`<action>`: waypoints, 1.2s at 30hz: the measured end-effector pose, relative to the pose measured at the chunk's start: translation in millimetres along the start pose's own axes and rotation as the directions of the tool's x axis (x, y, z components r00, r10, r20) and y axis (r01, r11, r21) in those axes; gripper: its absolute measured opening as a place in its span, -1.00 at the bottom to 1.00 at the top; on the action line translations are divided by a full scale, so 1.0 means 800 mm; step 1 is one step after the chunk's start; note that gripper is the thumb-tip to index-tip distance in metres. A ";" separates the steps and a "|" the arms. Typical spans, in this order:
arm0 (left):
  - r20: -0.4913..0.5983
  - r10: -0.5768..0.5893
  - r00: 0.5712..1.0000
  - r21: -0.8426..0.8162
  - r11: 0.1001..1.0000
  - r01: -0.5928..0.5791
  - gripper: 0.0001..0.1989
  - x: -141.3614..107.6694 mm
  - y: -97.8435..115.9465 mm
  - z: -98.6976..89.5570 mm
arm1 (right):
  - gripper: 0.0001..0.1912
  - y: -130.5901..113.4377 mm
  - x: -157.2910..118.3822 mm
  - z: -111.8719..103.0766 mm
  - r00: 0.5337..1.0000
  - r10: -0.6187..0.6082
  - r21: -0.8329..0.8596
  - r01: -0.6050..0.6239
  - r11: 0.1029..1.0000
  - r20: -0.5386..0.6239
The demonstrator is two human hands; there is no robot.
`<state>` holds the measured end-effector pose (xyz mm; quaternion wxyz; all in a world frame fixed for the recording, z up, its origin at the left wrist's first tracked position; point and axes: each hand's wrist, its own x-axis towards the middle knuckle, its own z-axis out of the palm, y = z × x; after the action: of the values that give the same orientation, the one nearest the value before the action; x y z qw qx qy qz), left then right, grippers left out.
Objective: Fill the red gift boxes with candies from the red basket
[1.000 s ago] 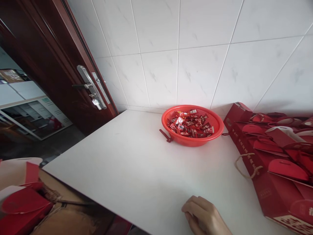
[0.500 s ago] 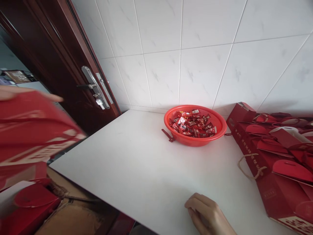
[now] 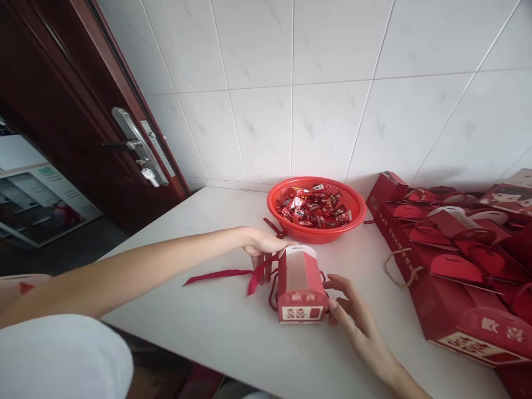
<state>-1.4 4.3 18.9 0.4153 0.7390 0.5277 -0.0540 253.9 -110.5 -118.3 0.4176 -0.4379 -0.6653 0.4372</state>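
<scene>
Closest to me, a white sleeve (image 3: 62, 354) and the bare left forearm cut across the near left part of the white table (image 3: 208, 343), hiding some of its top. To the right, red boxes (image 3: 455, 269) crowd together beside a long red panel with a rope handle (image 3: 405, 269). Farther back, a red plastic basket (image 3: 318, 236) of wrapped sweets (image 3: 311, 209) stands near the tiled wall (image 3: 324, 127); keys (image 3: 148, 177) hang in the dark door at left.

The right hand (image 3: 353, 313) is loosely spread, fingers curved, thumb against the right side of a small red box (image 3: 301, 282) standing on the table in front of the basket. The left hand (image 3: 264, 247) reaches the box's far left edge, fingers bent downward by a trailing red ribbon (image 3: 218, 275); I can't tell whether they pinch it.
</scene>
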 end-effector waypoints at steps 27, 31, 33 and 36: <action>-0.028 -0.086 0.996 0.483 0.871 0.089 -0.63 0.042 -0.036 0.032 | -0.62 0.012 0.023 -0.012 0.985 -0.015 -0.041 0.008 0.999 -0.172; -0.007 0.000 1.000 0.416 0.909 0.003 -0.76 0.050 -0.049 0.044 | -0.67 0.008 0.028 -0.018 0.976 -0.048 -0.063 0.035 0.997 -0.214; 0.002 0.063 0.998 0.369 0.927 -0.059 -0.78 0.045 -0.048 0.035 | -0.70 -0.002 0.033 -0.024 0.965 -0.084 -0.082 0.066 0.994 -0.249; -0.092 0.237 0.967 0.263 0.943 -0.206 -0.81 0.026 -0.033 0.012 | -0.76 -0.028 0.045 -0.034 0.945 -0.149 -0.132 0.115 0.985 -0.292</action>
<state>-10.9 16.1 -12.8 0.2885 0.8422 0.4547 -0.0280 265.2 -75.3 -83.4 0.5169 -0.4769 -0.6454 0.2981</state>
